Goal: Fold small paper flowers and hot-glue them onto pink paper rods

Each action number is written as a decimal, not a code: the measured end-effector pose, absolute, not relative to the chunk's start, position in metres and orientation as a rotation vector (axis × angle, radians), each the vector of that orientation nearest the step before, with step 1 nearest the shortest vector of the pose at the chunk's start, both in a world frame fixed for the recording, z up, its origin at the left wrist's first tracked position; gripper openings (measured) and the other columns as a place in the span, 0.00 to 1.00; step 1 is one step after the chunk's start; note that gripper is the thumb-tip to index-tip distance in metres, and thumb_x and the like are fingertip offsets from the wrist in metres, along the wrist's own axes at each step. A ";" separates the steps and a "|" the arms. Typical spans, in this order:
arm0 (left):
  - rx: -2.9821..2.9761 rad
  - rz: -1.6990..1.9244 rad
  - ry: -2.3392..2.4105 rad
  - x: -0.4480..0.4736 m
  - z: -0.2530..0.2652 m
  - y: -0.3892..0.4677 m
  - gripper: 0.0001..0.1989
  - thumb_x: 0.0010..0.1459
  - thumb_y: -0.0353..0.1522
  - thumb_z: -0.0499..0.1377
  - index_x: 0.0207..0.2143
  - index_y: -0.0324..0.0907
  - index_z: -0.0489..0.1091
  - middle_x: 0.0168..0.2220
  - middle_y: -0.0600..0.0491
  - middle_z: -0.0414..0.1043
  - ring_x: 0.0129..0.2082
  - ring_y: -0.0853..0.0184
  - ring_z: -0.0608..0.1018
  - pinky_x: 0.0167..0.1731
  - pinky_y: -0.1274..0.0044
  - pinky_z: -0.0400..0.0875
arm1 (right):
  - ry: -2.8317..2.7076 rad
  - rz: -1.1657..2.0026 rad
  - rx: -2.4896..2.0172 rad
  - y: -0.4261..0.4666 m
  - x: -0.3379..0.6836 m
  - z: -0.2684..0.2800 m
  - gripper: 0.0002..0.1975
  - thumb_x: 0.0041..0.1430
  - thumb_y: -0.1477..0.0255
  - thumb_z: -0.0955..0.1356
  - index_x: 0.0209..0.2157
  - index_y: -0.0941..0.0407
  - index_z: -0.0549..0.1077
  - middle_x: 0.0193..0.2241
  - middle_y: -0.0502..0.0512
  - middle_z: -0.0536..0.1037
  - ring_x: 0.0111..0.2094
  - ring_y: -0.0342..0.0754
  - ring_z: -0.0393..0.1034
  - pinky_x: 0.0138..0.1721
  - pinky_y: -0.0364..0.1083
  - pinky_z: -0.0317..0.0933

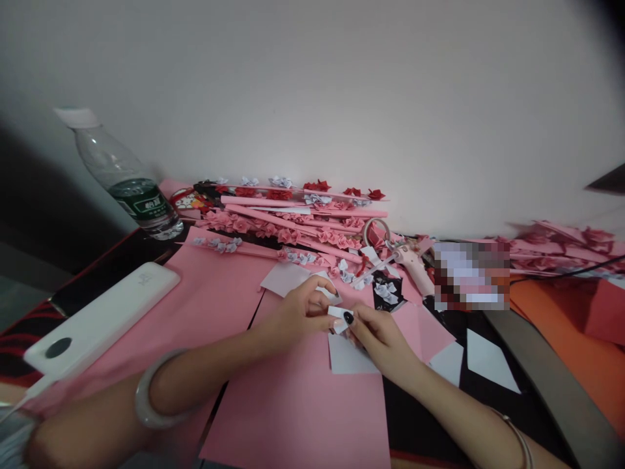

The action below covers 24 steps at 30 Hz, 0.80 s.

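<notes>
Together, the left hand (312, 305) and right hand (375, 329) pinch the small white paper (334, 311). It lies toward the left's three o'clock, the right's ten.

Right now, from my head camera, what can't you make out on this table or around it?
- Head view: all the folds of the small white paper, partly covered by the fingers of the left hand and right hand.
- Head view: whatever is behind the pixelated patch, masked by its blocks.
- Head view: fine print on the bottle label, too small.
- Head view: the dark object, cut off by the right edge.
</notes>
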<state>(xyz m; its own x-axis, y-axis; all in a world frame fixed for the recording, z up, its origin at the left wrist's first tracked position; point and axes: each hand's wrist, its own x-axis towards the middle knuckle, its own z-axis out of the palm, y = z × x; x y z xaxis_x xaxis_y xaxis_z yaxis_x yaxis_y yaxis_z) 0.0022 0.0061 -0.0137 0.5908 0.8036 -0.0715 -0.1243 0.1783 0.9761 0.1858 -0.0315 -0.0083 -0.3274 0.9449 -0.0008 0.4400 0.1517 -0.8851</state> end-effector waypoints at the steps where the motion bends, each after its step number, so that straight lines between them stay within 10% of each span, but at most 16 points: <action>1: 1.242 0.705 0.688 0.002 -0.013 0.005 0.19 0.48 0.28 0.63 0.40 0.45 0.58 0.28 0.59 0.71 0.29 0.67 0.78 0.31 0.75 0.69 | -1.870 1.099 -1.314 -0.032 0.186 -0.009 0.14 0.63 0.71 0.58 0.22 0.56 0.61 0.18 0.45 0.61 0.19 0.39 0.52 0.20 0.40 0.47; 24: 1.436 0.494 0.630 0.002 -0.002 -0.007 0.21 0.48 0.24 0.56 0.45 0.47 0.59 0.28 0.59 0.71 0.27 0.69 0.76 0.29 0.78 0.69 | -2.165 0.859 -1.135 -0.037 0.182 0.002 0.13 0.60 0.74 0.59 0.22 0.55 0.59 0.17 0.45 0.60 0.18 0.39 0.52 0.21 0.41 0.47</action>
<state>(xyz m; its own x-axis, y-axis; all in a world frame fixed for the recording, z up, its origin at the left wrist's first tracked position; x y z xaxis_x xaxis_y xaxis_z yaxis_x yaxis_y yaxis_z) 0.0020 -0.0068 -0.0025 0.7455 0.6589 -0.1008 0.0601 0.0842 0.9946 0.1820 -0.0374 0.0016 -0.4970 0.8514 0.1677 0.5048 0.4408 -0.7422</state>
